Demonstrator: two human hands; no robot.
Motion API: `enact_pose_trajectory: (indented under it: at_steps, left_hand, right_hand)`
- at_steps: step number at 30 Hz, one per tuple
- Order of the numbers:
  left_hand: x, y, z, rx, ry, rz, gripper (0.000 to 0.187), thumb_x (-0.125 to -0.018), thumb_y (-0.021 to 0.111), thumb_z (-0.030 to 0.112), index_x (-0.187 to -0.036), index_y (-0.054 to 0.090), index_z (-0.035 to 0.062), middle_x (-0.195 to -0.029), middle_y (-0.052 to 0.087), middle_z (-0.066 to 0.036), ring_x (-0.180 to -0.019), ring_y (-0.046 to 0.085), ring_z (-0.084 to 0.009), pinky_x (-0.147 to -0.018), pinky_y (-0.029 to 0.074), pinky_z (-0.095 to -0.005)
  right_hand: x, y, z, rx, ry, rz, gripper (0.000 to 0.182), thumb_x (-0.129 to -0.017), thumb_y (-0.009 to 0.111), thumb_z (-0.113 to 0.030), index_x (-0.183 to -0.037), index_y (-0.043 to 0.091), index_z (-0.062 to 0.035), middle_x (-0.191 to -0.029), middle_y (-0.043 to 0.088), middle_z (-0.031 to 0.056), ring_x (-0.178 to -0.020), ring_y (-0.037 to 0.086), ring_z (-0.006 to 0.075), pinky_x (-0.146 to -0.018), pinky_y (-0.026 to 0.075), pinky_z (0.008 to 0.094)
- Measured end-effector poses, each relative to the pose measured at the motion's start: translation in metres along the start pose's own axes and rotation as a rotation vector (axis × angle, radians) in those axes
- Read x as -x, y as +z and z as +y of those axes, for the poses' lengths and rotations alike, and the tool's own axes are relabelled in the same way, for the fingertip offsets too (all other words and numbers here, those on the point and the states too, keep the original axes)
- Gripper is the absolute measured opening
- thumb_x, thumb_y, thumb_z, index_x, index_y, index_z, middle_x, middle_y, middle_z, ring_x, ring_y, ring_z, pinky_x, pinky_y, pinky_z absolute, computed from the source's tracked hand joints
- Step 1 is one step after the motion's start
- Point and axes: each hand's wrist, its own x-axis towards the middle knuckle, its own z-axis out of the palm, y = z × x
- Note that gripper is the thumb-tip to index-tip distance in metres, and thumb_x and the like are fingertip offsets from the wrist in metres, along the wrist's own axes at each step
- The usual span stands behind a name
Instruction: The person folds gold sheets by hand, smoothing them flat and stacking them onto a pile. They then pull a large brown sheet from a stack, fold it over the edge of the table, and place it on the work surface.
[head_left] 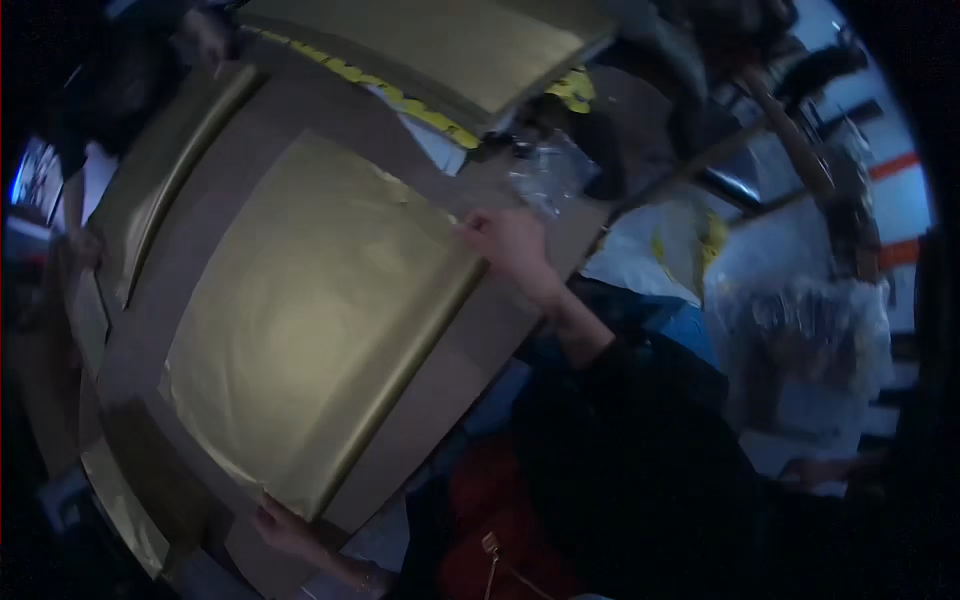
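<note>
A shiny gold sheet (290, 280) lies across the brown table surface, its near edge curled over in a long rounded fold. My right hand (510, 255) is closed at the upper right corner of the sheet, thumb and fingers pinched on its edge. At the opposite end of that fold, my left hand (287, 528) grips the lower corner between its fingers. The sheet's surface is lightly creased between the hands. The scene is dim, and my fingertips are partly blurred.
Another folded gold sheet (170, 185) lies at the left, with a co-worker's hands (85, 248) at it. A larger gold panel (430, 45) with yellow edging sits at the top. Clear plastic (550, 175) lies beside it. Plastic bags (810, 330) and other people are at the right.
</note>
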Motion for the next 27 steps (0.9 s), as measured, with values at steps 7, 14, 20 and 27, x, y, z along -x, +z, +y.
enact_pose_trajectory:
  at_steps: [7,14,20,27]
  left_hand:
    - [-0.011,0.02,-0.013,-0.061,0.239,0.002,0.045,-0.091,0.053,0.04,-0.096,0.061,-0.0044,-0.084,0.063,-0.018,-0.072,0.059,-0.0273,-0.067,0.046,-0.0387]
    - [-0.008,0.019,-0.019,-0.128,0.185,0.145,0.044,-0.09,0.054,0.039,-0.095,0.061,-0.0048,-0.084,0.063,-0.018,-0.072,0.059,-0.0267,-0.068,0.046,-0.0383]
    - [-0.002,0.009,-0.015,0.092,0.127,0.155,0.031,-0.09,0.058,0.026,-0.088,0.059,-0.0053,-0.075,0.061,-0.015,-0.067,0.056,-0.0208,-0.064,0.046,-0.034]
    - [0.007,0.007,-0.001,0.249,-0.069,0.112,0.028,-0.087,0.059,0.025,-0.086,0.058,-0.0033,-0.074,0.061,-0.016,-0.067,0.058,-0.0212,-0.064,0.046,-0.0355]
  right_hand:
    - [0.007,0.01,-0.008,-0.046,0.028,0.147,0.031,-0.076,0.063,-0.046,-0.078,0.067,-0.0149,-0.07,0.065,0.0068,-0.068,0.064,0.0266,-0.061,0.047,0.0399]
    - [0.01,0.005,-0.006,-0.044,0.036,0.108,0.031,-0.077,0.063,-0.045,-0.08,0.068,-0.0142,-0.071,0.065,0.008,-0.071,0.064,0.0267,-0.067,0.047,0.0397]
    - [0.005,0.002,-0.017,0.035,0.132,0.008,0.033,-0.08,0.06,-0.048,-0.087,0.07,-0.0165,-0.077,0.067,0.0083,-0.074,0.065,0.0279,-0.066,0.049,0.0396]
    - [0.009,-0.006,-0.016,0.099,0.064,0.111,0.035,-0.079,0.064,-0.044,-0.084,0.068,-0.0093,-0.074,0.065,0.0102,-0.071,0.063,0.0269,-0.064,0.047,0.0391]
